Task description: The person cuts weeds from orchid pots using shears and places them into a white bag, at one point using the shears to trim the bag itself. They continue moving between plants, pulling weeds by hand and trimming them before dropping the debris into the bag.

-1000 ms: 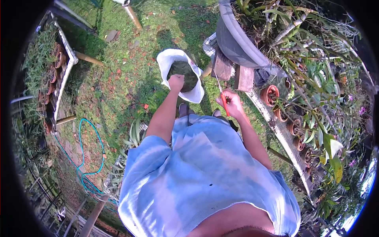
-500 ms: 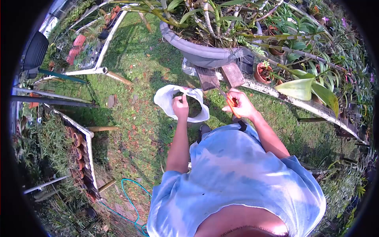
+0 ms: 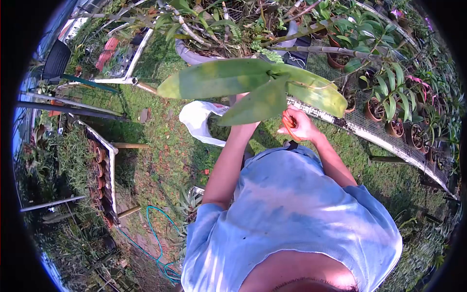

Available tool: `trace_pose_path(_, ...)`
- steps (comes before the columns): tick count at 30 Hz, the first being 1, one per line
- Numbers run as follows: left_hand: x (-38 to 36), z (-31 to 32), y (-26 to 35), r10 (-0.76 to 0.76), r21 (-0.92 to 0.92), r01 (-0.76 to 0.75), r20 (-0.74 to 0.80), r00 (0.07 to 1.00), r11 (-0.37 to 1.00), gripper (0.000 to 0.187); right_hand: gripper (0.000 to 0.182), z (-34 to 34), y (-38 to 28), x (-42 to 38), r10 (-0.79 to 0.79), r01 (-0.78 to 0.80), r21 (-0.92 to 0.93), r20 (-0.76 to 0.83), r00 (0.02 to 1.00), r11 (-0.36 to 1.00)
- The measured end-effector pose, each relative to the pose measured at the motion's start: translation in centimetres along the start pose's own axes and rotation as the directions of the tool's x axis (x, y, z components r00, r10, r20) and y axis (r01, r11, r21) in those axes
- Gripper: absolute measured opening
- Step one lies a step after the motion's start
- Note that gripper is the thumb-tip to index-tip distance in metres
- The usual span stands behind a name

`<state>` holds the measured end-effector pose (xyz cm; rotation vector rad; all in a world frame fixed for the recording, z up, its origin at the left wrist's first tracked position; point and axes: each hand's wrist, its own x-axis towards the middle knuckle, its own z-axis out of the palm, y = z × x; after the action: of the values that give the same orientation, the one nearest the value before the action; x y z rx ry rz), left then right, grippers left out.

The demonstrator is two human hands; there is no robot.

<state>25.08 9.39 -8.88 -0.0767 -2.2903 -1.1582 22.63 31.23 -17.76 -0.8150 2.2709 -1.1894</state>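
The right hand (image 3: pixel 300 124) is closed around orange-handled scissors (image 3: pixel 288 127), held just below a big yellow-green leaf (image 3: pixel 253 87). The left hand is hidden behind that leaf, so its grip cannot be told; its forearm reaches up beside a white bag (image 3: pixel 195 121) on the grass (image 3: pixel 165 160). Potted plants (image 3: pixel 389 109) line a mesh bench (image 3: pixel 369 132) at right.

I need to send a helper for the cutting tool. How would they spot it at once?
Start at the long wire-mesh bench of potted plants on the right. Just in front of its near end is the person's right hand, beside the big green leaves. The scissors are in that hand: their orange handles are the only bright orange there.
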Motion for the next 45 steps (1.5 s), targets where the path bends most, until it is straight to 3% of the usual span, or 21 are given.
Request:
trace_pose_path(1, 1.0, 1.5, 0.3, 0.018, 0.016, -0.017, -0.039, 0.999, 1.000, 0.037, 0.054, -0.7, -0.3, -0.9, -0.066, 0.077, 0.107, -0.102, 0.993, 0.991)
trace_pose_path(3, 2.8, 3.6, 0.3, 0.023, 0.105, -0.007, -0.147, 0.989, 0.994, 0.048, 0.051, -1.5, 2.1, -1.1, -0.078, 0.127, 0.331, -0.158, 0.984, 0.935)
trace_pose_path(6, 4.4, 5.2, 0.8, -0.049, 0.221, 0.102, -0.233, 0.971, 0.970, 0.062, 0.044, -3.6, 4.2, -1.5, -0.171, 0.195, 0.184, -0.137, 0.976, 0.964)
trace_pose_path(8, 5.1, 5.6, 0.7, -0.108, 0.283, 0.173, -0.232, 0.967, 0.943, 0.063, 0.035, -4.9, 4.3, -2.4, -0.162, 0.177, 0.185, -0.096, 0.982, 0.967)
trace_pose_path(9, 5.6, 5.8, 0.8, -0.137, 0.316, 0.209, -0.234, 0.962, 0.925, 0.064, 0.045, -5.2, 3.6, -2.7, -0.193, 0.222, 0.257, -0.135, 0.972, 0.940)
trace_pose_path(12, 6.5, 6.2, 1.4, -0.281, 0.398, 0.331, -0.180, 0.943, 0.855, 0.064, 0.045, -5.1, 4.6, -2.8, -0.206, 0.222, 0.271, -0.085, 0.975, 0.937)
trace_pose_path(16, 6.8, 6.3, -0.2, -0.024, 0.599, 0.155, -0.221, 0.975, 0.785, 0.052, 0.047, -5.4, 4.6, -2.7, -0.276, 0.279, 0.287, -0.051, 0.960, 0.916)
trace_pose_path(17, 6.5, 6.5, 0.0, -0.111, 0.540, 0.252, -0.279, 0.954, 0.803, 0.044, 0.048, -5.6, 4.7, -2.6, -0.266, 0.260, 0.282, -0.018, 0.964, 0.924)
trace_pose_path(21, 6.3, 5.7, 1.9, -0.176, 0.420, 0.310, -0.329, 0.928, 0.853, 0.036, 0.045, -5.8, 4.2, -1.8, -0.341, 0.352, 0.347, -0.095, 0.935, 0.869)
trace_pose_path(24, 6.4, 4.9, 1.2, -0.068, 0.486, 0.246, -0.356, 0.932, 0.839, 0.048, 0.045, -6.4, 3.3, -0.2, -0.280, 0.290, 0.269, -0.077, 0.957, 0.918)
trace_pose_path(26, 6.5, 4.5, 1.5, -0.123, 0.386, 0.275, -0.375, 0.919, 0.881, 0.044, 0.040, -7.0, 2.2, 1.4, -0.217, 0.216, 0.241, -0.020, 0.976, 0.946)
trace_pose_path(28, 6.6, 4.2, 2.2, -0.228, 0.283, 0.350, -0.384, 0.894, 0.893, 0.042, 0.035, -7.7, 1.2, 3.2, -0.109, -0.040, 0.579, 0.220, 0.969, 0.814)
trace_pose_path(29, 6.6, 4.0, 2.5, -0.315, 0.295, 0.431, -0.368, 0.875, 0.852, 0.046, 0.036, -8.0, 0.5, 4.1, -0.098, -0.053, 0.582, 0.225, 0.969, 0.811)
trace_pose_path(32, 5.5, 3.7, 2.8, -0.100, 0.541, 0.249, -0.290, 0.952, 0.803, 0.053, 0.043, -8.2, -1.6, 6.1, -0.097, -0.040, 0.585, 0.202, 0.975, 0.810)
trace_pose_path(33, 4.9, 3.9, 0.4, -0.096, 0.567, 0.255, -0.294, 0.951, 0.783, 0.060, 0.048, -8.1, -2.1, 6.6, -0.109, -0.010, 0.582, 0.169, 0.980, 0.813)
trace_pose_path(36, 4.6, 4.3, -0.1, -0.167, 0.480, 0.307, -0.312, 0.935, 0.822, 0.062, 0.053, -7.6, -2.2, 8.3, -0.123, 0.033, 0.581, 0.116, 0.986, 0.813)
trace_pose_path(38, 4.5, 4.3, 1.1, -0.214, 0.474, 0.336, -0.293, 0.932, 0.814, 0.062, 0.051, -8.2, -3.5, 8.0, 0.032, -0.120, 0.567, 0.163, 0.986, 0.815)
trace_pose_path(39, 4.4, 4.2, 1.8, -0.226, 0.466, 0.337, -0.279, 0.933, 0.818, 0.062, 0.049, -8.9, -4.0, 7.7, 0.036, -0.129, 0.541, 0.179, 0.983, 0.831)
trace_pose_path(40, 4.3, 4.2, 2.2, -0.235, 0.457, 0.336, -0.263, 0.936, 0.824, 0.063, 0.046, -8.7, -2.9, 8.4, -0.035, -0.138, 0.631, 0.254, 0.967, 0.763)
trace_pose_path(42, 3.9, 4.3, 1.6, -0.201, 0.402, 0.304, -0.280, 0.939, 0.864, 0.065, 0.043, -8.7, -3.3, 8.7, -0.124, -0.081, 0.729, 0.223, 0.967, 0.680)
trace_pose_path(45, 4.0, 4.4, 1.4, -0.226, 0.302, 0.306, -0.273, 0.935, 0.903, 0.066, 0.047, -8.9, -3.1, 9.9, -0.017, -0.156, 0.657, 0.249, 0.968, 0.738)
